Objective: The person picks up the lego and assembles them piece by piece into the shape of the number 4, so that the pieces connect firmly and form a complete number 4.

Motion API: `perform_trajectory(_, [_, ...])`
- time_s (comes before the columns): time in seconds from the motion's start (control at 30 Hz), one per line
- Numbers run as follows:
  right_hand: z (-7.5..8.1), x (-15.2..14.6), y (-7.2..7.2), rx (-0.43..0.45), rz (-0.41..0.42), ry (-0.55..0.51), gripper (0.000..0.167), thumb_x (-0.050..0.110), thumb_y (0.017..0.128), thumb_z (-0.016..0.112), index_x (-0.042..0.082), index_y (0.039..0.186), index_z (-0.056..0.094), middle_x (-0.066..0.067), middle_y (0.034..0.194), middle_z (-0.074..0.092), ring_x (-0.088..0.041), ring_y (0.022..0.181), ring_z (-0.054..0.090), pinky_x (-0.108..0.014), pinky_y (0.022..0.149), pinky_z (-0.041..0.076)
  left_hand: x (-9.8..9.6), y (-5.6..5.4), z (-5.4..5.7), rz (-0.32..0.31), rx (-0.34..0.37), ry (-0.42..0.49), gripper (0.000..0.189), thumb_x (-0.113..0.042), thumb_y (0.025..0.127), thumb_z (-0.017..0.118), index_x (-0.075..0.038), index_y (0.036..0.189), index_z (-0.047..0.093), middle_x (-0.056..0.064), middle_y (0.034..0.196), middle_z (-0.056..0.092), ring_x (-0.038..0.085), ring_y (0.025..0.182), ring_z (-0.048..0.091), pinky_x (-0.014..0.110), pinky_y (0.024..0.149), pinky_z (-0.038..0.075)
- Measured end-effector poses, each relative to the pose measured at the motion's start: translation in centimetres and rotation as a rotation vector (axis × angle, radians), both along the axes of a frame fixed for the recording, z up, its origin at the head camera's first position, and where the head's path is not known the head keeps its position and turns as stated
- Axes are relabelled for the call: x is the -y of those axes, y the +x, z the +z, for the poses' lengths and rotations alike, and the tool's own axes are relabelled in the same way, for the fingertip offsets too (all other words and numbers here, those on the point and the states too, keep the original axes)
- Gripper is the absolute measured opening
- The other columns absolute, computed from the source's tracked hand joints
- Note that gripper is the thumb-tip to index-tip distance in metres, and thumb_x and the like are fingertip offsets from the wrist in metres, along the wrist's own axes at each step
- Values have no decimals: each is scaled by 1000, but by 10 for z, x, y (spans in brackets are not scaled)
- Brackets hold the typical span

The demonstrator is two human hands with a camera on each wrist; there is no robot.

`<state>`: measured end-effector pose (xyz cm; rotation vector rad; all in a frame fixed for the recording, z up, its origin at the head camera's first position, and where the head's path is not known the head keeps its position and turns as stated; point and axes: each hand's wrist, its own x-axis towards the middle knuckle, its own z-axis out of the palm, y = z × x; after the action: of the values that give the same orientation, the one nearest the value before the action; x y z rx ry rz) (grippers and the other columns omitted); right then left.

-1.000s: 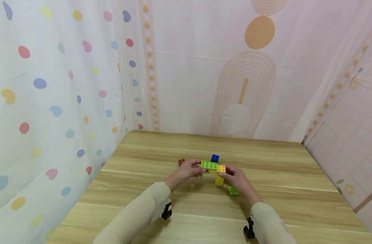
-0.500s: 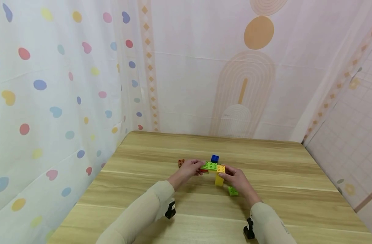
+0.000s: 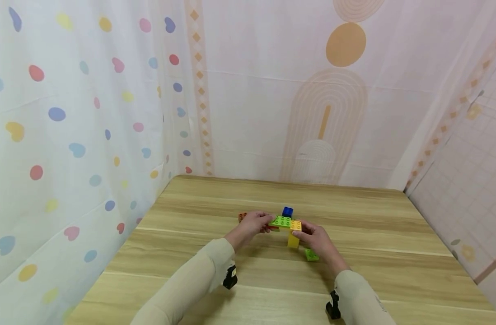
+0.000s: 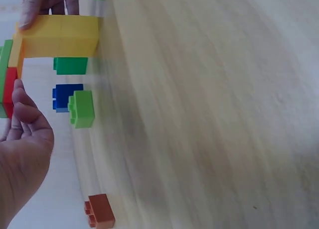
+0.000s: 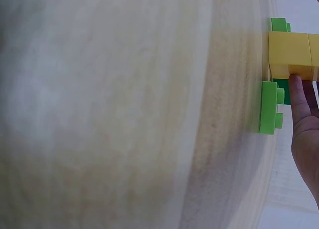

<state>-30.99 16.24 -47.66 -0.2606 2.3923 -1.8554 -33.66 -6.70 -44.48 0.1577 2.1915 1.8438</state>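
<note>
A tower of yellow blocks [image 4: 62, 36] stands upright on the table, and my right hand [image 3: 318, 240] grips its upper part from the right. From its top a long light green building block [image 3: 282, 221] reaches out to the left. Under that block's outer end sits a red block [image 4: 9, 92], with an orange-yellow piece [image 4: 17, 52] beside it. My left hand [image 3: 253, 226] pinches this outer end, thumb on top and fingers beneath the red block. The thumb hides some of the green studs.
Behind the tower lie a blue block [image 3: 287, 211] and a dark green block [image 4: 71, 65]. A small light green block [image 4: 82, 109] is near the blue one. Another light green block [image 3: 311, 255] lies front right of the tower, and a brown-orange block [image 3: 242, 216] lies left.
My left hand has shifted right, its thumb coming over the green block's outer end and covering some studs. The right hand keeps its hold on the yellow tower.
</note>
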Motion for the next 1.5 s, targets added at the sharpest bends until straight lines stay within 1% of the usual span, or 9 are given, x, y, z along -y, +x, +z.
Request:
perform_trajectory(0.27, [4, 1, 1, -1, 1, 8, 45, 24, 96, 68, 4, 136, 59, -12, 121, 65, -22, 104, 62, -39, 90, 53, -2, 2, 9, 28, 31, -21, 29, -23, 100, 61, 2, 112, 68, 10, 91, 67, 15, 71, 57, 38, 78, 50])
perform_trajectory(0.4, [4, 1, 3, 12, -7, 5, 44, 24, 95, 68, 5, 135, 60, -12, 120, 65, -22, 103, 63, -39, 88, 54, -3, 2, 10, 23, 39, -27, 26, -22, 100, 61, 1, 110, 68, 9, 89, 68, 15, 71, 57, 36, 78, 50])
perform_trajectory(0.73, [-3, 2, 5, 29, 3, -14, 45, 27, 95, 69, 6, 134, 61, -11, 121, 65, -23, 104, 63, -40, 88, 54, 0, 5, -2, -20, 13, -19, 28, -27, 102, 57, -1, 112, 65, 12, 98, 70, 18, 75, 65, 34, 72, 52])
perform_trajectory(0.83, [-2, 2, 4, 25, -4, -9, 45, 28, 95, 69, 6, 134, 61, -10, 121, 65, -23, 105, 63, -41, 88, 53, 1, 3, -3, -42, -31, -45, 38, -31, 99, 64, -2, 124, 62, 11, 105, 67, 20, 81, 67, 40, 78, 53])
perform_trajectory(0.93, [-1, 2, 3, 23, -9, -2, 45, 28, 95, 69, 7, 134, 61, -10, 122, 65, -23, 106, 63, -40, 89, 53, 1, 2, -2, -90, -119, -126, 51, -32, 93, 72, -5, 134, 58, 7, 110, 63, 20, 91, 64, 45, 85, 52])
perform_trajectory(1.03, [-1, 1, 2, 20, -7, 1, 45, 27, 95, 69, 7, 134, 61, -9, 122, 65, -22, 107, 63, -40, 89, 53, 0, 1, -1, -141, -226, -220, 52, -30, 89, 77, -9, 134, 60, 3, 110, 61, 19, 93, 59, 41, 82, 53])
perform_trajectory(1.13, [-2, 2, 2, 26, -6, -1, 44, 26, 95, 69, 8, 134, 61, -10, 122, 65, -23, 107, 63, -39, 89, 53, 0, 0, -2, -171, -302, -289, 47, -29, 89, 77, -11, 130, 64, 0, 110, 63, 17, 90, 58, 34, 76, 51])
perform_trajectory(1.33, [0, 2, 3, 25, 2, 4, 46, 26, 95, 68, 5, 135, 60, -12, 123, 64, -23, 106, 63, -40, 88, 54, -1, 0, 3, -184, -327, -379, 43, -34, 89, 75, -17, 128, 66, 0, 122, 63, 14, 96, 57, 34, 80, 49])
perform_trajectory(1.5, [2, 1, 2, 33, -7, -7, 45, 25, 96, 68, 5, 135, 60, -12, 124, 64, -23, 106, 62, -40, 89, 53, -4, -2, 8, -201, -352, -423, 45, -35, 90, 74, -15, 130, 66, 4, 129, 63, 15, 102, 57, 38, 85, 49])
